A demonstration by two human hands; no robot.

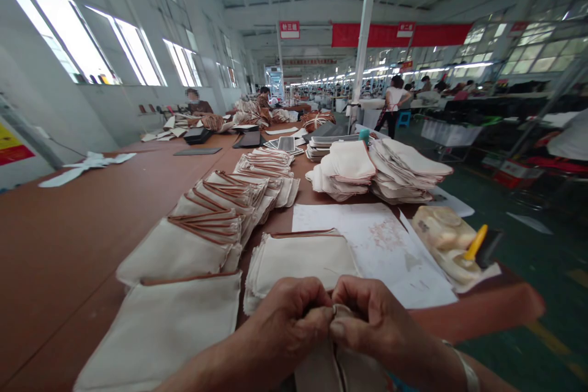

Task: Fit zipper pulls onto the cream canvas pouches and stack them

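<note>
At the bottom centre, my left hand (294,324) and my right hand (372,318) meet, both closed in a pinch on the top edge of a beige fabric piece (316,367). A dark seam or slit runs down the piece between them. Just beyond the hands lies a stack of beige pieces (305,257) with a brown edge on top. Another beige piece (169,324) lies flat at the lower left. Behind it, overlapping beige pieces with brown edging (184,245) run away in a row.
White paper (367,245) covers the table right of centre. Near the right edge stand a plastic container (441,229) and a yellow-handled tool (475,244). Taller beige stacks (404,165) rise behind the paper. Brown table surface (92,214) extends left. People are farther back.
</note>
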